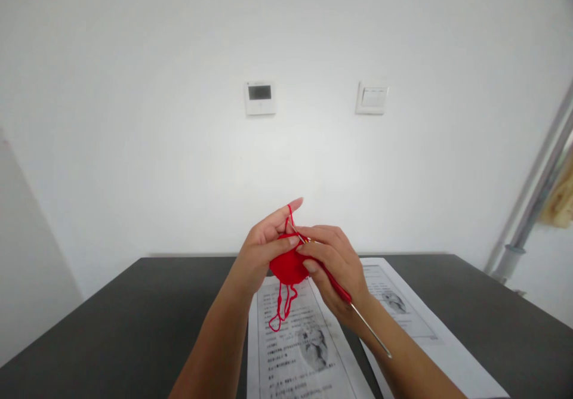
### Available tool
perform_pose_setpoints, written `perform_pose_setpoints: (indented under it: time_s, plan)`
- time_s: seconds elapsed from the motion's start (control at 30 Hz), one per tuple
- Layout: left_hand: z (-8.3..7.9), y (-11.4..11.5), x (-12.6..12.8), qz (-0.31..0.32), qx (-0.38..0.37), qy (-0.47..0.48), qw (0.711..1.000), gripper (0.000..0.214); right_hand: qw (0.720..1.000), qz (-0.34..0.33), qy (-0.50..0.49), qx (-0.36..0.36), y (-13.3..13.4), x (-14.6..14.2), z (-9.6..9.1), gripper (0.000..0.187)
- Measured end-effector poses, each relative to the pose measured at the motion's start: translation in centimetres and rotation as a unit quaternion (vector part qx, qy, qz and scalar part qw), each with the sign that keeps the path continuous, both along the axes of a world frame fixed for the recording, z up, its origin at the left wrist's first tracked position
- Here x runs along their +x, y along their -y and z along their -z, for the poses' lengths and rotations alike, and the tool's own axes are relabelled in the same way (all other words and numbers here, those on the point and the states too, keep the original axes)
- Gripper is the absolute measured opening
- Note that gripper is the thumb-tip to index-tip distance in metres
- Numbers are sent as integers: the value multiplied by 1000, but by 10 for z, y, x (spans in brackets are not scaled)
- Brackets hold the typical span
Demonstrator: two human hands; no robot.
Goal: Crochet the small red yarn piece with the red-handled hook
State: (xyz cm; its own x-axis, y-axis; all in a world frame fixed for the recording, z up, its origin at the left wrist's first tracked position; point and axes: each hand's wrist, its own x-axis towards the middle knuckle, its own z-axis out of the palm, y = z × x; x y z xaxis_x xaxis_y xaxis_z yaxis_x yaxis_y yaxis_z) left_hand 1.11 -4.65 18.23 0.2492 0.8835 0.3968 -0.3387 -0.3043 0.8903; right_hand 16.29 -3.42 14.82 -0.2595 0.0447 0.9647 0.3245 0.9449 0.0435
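A small round piece of red crochet work (pixel 289 266) hangs between my hands above the table. My left hand (pixel 265 241) pinches its upper edge between thumb and fingers, and the raised index finger carries a loop of red yarn (pixel 290 211). My right hand (pixel 335 256) is closed around a crochet hook (pixel 339 290) with a red grip and metal ends. The hook's upper tip meets the yarn at the top edge of the work; its other end points down to the right. A loose yarn tail (pixel 280 309) dangles below the piece.
Two printed sheets, a left one (pixel 259 357) and a right one (pixel 430 321), lie on the dark table (pixel 111 321). A white wall stands behind, with a thermostat panel (pixel 260 107) and a light switch (pixel 373 98). A grey pipe (pixel 528 226) runs at the right.
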Motion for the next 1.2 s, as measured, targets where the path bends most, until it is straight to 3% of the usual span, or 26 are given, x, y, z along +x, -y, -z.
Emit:
perform_pose_setpoints:
  time_s: [0.13, 0.2, 0.43, 0.67, 0.8, 1.0, 1.07, 1.2]
  plan:
    - [6, 4, 8, -150, 99, -86, 980, 66, 998, 33, -32, -53, 4, -5, 5, 16]
    - [7, 6, 14, -186, 113, -92, 972, 64, 996, 56, -61, -46, 3, -10, 11, 18]
    - [3, -3, 11, -16, -14, 9, 1000, 72, 996, 57, -68, -4, 2, -20, 18, 22]
    - [3, -11, -10, 100, -72, 22, 992, 65, 993, 1, -43, -113, 21, -9, 4, 19]
    - [1, -10, -6, 82, -66, 37, 994, 67, 989, -10, -63, -137, 22, -6, 2, 17]
    - [4, -2, 14, -58, 14, 46, 997, 64, 993, 29, -84, -79, 5, -15, 14, 22]
    - [5, 0, 18, -54, 4, 53, 997, 64, 994, 40, -95, -32, 0, -19, 20, 23]
    - [3, -4, 12, 36, -52, 58, 996, 64, 995, 38, -90, -10, -2, -22, 25, 20]
